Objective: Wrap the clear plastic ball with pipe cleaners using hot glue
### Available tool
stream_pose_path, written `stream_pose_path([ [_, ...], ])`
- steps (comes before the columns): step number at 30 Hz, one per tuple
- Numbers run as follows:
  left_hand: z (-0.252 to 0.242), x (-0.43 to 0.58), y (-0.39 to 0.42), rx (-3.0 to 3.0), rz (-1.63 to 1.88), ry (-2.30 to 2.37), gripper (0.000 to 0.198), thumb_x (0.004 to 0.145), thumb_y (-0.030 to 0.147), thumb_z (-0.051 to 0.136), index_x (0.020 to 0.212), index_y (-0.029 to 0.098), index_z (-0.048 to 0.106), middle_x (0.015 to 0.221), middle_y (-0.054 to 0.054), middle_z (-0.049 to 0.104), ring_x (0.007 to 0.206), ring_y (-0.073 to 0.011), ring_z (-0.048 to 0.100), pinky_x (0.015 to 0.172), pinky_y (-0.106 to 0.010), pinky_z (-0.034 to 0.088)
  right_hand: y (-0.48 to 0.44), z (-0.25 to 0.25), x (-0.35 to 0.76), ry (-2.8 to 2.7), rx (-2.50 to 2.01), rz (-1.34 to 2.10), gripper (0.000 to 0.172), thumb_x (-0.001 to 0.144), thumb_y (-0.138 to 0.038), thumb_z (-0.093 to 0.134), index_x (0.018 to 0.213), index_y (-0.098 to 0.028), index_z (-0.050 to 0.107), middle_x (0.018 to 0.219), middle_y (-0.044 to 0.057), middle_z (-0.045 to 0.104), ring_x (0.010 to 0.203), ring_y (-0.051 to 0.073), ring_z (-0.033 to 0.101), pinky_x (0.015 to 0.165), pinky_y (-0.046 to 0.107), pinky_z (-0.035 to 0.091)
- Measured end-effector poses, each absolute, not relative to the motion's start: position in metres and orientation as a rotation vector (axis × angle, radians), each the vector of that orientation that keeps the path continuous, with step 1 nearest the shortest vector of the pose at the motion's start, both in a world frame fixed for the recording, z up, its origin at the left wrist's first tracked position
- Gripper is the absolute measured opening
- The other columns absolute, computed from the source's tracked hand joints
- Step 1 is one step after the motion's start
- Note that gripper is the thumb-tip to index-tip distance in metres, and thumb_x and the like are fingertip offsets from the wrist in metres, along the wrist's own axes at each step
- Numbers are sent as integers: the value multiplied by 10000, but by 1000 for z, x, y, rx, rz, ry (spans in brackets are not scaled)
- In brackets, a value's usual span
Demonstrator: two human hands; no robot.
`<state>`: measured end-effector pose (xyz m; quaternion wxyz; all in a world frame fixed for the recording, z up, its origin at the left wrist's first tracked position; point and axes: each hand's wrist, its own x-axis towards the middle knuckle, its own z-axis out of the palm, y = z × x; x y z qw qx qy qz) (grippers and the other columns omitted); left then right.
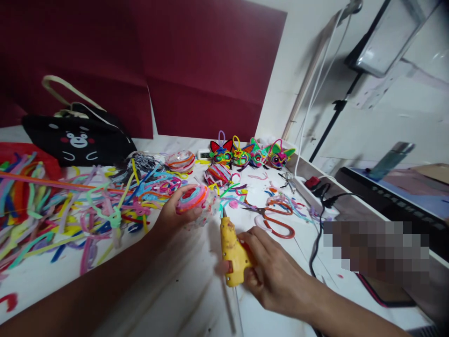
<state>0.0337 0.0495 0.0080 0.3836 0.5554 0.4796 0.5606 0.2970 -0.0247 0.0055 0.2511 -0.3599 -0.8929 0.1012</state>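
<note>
My left hand (176,214) is closed around a clear ball wrapped with pink, orange and red pipe cleaners (197,201), held above the white table. In my right hand (265,262) is a yellow hot glue gun (231,250), its nozzle pointing away from me and close to the ball's right side. The fingers of that hand wrap the handle. Two similar wrapped balls, one (179,161) behind the left hand and another (218,174) nearer the middle, rest on the table. Orange-handled scissors (277,213) lie open beyond my right hand.
Loose pipe cleaners (105,206) cover the left side. Several finished animal-face ornaments (242,155) stand at the back near a black bag (79,138). At right are a power strip (310,185), black cables (318,238), a phone (387,292) and a blurred-out patch.
</note>
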Motion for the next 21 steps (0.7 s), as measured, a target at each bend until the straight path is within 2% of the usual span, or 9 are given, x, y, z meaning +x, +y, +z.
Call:
stream_pose_path([
  [3, 12, 35, 51, 1392, 1378, 1340, 716, 589, 478, 825, 1233, 197, 685, 1332, -140, 681, 1349, -445, 543, 1070, -497, 484, -26, 8, 303, -2319, -835, 109, 581, 766, -72, 502, 1342, -133, 448, 1105, 143, 603, 988, 267, 618, 830, 365, 606],
  [5, 12, 35, 51, 1399, 1353, 1359, 737, 582, 502, 821, 1241, 204, 677, 1355, -145, 673, 1374, -449, 517, 1098, -509, 458, -25, 11, 304, -2264, -750, 66, 563, 780, -73, 499, 1336, -141, 446, 1098, 137, 609, 1001, 265, 617, 830, 345, 600],
  [11, 5, 32, 50, 1488, 1300, 1308, 776, 620, 566, 843, 1288, 217, 660, 1389, -135, 660, 1350, -436, 544, 1041, -484, 502, -19, 12, 303, -2230, -673, 155, 259, 951, -141, 532, 1206, -179, 503, 996, 108, 642, 861, 230, 611, 746, 329, 569],
  [16, 4, 36, 46, 1574, 1285, 1188, 760, 675, 562, 833, 1315, 204, 634, 1342, -122, 694, 1313, -391, 594, 982, -387, 558, -16, -4, 306, -2237, -617, 286, 307, 932, -152, 566, 1233, -190, 515, 1017, 102, 650, 924, 245, 619, 798, 367, 564],
  [21, 12, 41, 38, 1593, 1256, 1127, 744, 697, 502, 829, 1326, 174, 607, 1314, -123, 714, 1252, -360, 649, 986, -378, 567, -16, -8, 304, -2208, -637, 356, 281, 940, -179, 557, 1216, -217, 530, 1014, 94, 645, 910, 247, 630, 761, 368, 560],
])
